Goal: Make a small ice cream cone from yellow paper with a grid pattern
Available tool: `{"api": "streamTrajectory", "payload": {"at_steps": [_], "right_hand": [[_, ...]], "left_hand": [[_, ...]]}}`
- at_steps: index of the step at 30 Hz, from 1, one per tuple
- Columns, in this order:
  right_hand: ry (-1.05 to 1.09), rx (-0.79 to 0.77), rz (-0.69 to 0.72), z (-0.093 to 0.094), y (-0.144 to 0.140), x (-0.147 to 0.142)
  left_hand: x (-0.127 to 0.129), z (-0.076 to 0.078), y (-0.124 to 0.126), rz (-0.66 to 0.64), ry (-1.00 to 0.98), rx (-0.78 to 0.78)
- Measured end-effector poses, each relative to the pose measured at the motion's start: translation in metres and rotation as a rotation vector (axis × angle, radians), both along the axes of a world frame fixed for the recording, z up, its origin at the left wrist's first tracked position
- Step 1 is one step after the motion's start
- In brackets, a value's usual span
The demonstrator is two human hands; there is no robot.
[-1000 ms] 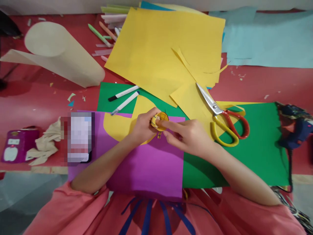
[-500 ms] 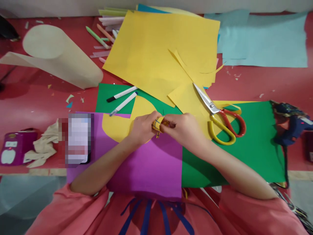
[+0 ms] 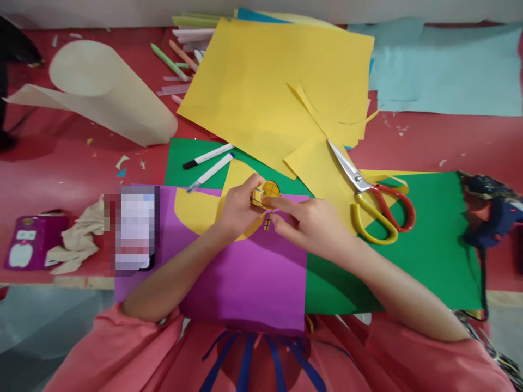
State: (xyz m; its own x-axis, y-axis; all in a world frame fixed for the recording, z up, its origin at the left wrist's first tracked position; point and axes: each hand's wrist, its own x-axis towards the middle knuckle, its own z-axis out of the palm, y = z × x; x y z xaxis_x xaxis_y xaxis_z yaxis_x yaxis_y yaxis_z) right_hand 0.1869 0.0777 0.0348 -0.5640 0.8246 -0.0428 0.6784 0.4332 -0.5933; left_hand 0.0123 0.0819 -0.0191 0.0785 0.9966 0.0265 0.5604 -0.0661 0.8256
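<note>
My left hand [image 3: 239, 209] grips a small rolled piece of yellow paper [image 3: 272, 189] marked with a dark line grid. The open round end of the roll faces up and right. My right hand [image 3: 312, 220] has its index finger stretched out against the roll's near edge, with the thumb apart below it. A narrow yellow strip with the same lines [image 3: 267, 221] shows just under the roll; whether it is joined to it I cannot tell. Beneath my left hand lies a curved yellow cutout [image 3: 196, 209], on a purple sheet [image 3: 253, 283] and a green sheet [image 3: 388, 272].
Scissors [image 3: 362, 188] with red and yellow handles lie right of my hands. Two white markers [image 3: 210, 173] rest on the left. Yellow sheets [image 3: 278, 76] cover the back, beside a cream paper roll [image 3: 118, 92]. A phone [image 3: 137, 228] lies left, a glue gun [image 3: 496, 212] right.
My right hand has loosened its pinch and moved slightly away, its index finger now extended. The yellow roll has turned, so its round end shows. The view has shifted a little.
</note>
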Motion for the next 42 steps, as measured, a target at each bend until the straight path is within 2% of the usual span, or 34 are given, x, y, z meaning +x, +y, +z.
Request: {"api": "streamTrajectory", "payload": {"at_steps": [7, 15, 20, 25, 29, 33, 36, 39, 41, 42], "right_hand": [[-0.124, 0.043, 0.066, 0.006, -0.002, -0.003], [-0.164, 0.037, 0.051, 0.013, -0.003, -0.001], [-0.239, 0.002, 0.129, 0.016, -0.003, -0.002], [-0.227, 0.025, 0.104, 0.015, 0.0, -0.004], [-0.147, 0.075, 0.137, 0.007, 0.005, 0.0], [0.011, 0.122, 0.055, 0.006, 0.007, 0.008], [0.057, 0.043, -0.055, 0.012, 0.01, 0.014], [0.084, -0.109, -0.108, 0.017, 0.018, 0.019], [0.076, -0.202, -0.092, 0.016, 0.024, 0.022], [0.063, -0.239, -0.077, 0.015, 0.026, 0.023]], "left_hand": [[0.002, -0.001, -0.002, 0.001, -0.128, -0.008], [0.001, 0.001, -0.003, -0.037, -0.154, -0.019], [0.001, -0.001, -0.002, -0.035, -0.169, -0.09], [0.001, 0.003, 0.0, -0.1, -0.21, -0.066], [-0.001, 0.0, 0.003, -0.139, -0.23, -0.036], [-0.003, 0.0, 0.006, -0.199, -0.133, -0.006], [-0.005, 0.013, 0.005, -0.307, 0.011, 0.096], [-0.021, 0.03, 0.003, -0.412, 0.088, 0.111], [-0.05, 0.037, 0.009, -0.34, 0.118, 0.132], [-0.071, 0.04, 0.016, -0.234, 0.114, 0.192]]}}
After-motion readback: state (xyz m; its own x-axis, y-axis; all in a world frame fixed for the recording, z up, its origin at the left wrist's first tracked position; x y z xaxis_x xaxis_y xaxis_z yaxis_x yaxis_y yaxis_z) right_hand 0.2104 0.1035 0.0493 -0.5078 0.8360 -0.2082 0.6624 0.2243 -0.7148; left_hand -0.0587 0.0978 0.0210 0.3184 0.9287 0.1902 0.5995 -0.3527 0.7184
